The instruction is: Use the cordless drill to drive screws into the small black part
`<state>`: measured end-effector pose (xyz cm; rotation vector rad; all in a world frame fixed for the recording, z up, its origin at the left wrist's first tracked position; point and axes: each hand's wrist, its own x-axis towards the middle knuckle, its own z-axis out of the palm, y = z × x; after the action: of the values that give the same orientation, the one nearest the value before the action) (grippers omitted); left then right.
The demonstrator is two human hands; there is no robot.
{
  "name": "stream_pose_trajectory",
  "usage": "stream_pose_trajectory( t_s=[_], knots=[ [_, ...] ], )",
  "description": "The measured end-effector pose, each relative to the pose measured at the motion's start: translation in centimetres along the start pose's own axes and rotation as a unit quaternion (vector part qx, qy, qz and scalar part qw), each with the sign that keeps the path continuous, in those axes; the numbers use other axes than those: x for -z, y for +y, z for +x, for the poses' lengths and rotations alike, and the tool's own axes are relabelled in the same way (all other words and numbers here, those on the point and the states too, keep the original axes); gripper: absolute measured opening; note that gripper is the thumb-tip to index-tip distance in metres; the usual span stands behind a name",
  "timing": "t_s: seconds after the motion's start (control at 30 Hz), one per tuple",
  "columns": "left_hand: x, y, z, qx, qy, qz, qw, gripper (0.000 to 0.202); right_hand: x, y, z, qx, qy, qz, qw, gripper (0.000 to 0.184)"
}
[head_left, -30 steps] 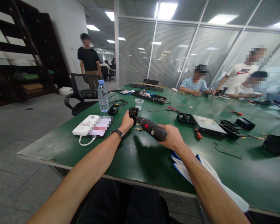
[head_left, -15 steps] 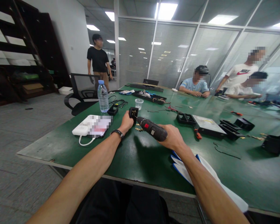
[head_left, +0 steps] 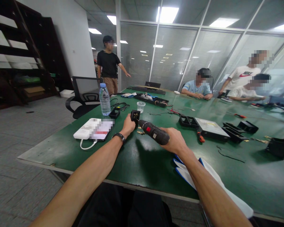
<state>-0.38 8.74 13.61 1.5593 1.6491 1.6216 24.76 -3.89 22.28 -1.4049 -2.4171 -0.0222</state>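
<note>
My left hand (head_left: 128,125) is closed round a small black plastic part (head_left: 135,114) and holds it upright on the green table (head_left: 137,164). My right hand (head_left: 174,140) grips a black electric screwdriver (head_left: 153,132) with a red switch. The tool's tip points left into the black part. A dark watch sits on my left wrist. Small brass pieces (head_left: 140,132) lie on the table just under the tool.
A white power bank and phone (head_left: 94,129), a water bottle (head_left: 104,99), a plastic cup (head_left: 141,106) and black trays (head_left: 211,126) lie on the table. White-blue gloves (head_left: 184,171) sit under my right forearm. Three people sit far right; one stands by an office chair (head_left: 84,94).
The standing person in black has walked to the right towards the table. My hands, the black part and the screwdriver have stayed in place.
</note>
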Motion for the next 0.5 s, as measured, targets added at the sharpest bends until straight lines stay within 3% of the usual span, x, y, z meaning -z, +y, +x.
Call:
stream_pose_trajectory(
  t_s=[0.5],
  knots=[
    [0.24,0.36,-0.08,0.001,-0.003,-0.012,1.000,0.034,-0.41,0.42,-0.07,0.014,0.018,0.014,1.000,0.021]
  ],
)
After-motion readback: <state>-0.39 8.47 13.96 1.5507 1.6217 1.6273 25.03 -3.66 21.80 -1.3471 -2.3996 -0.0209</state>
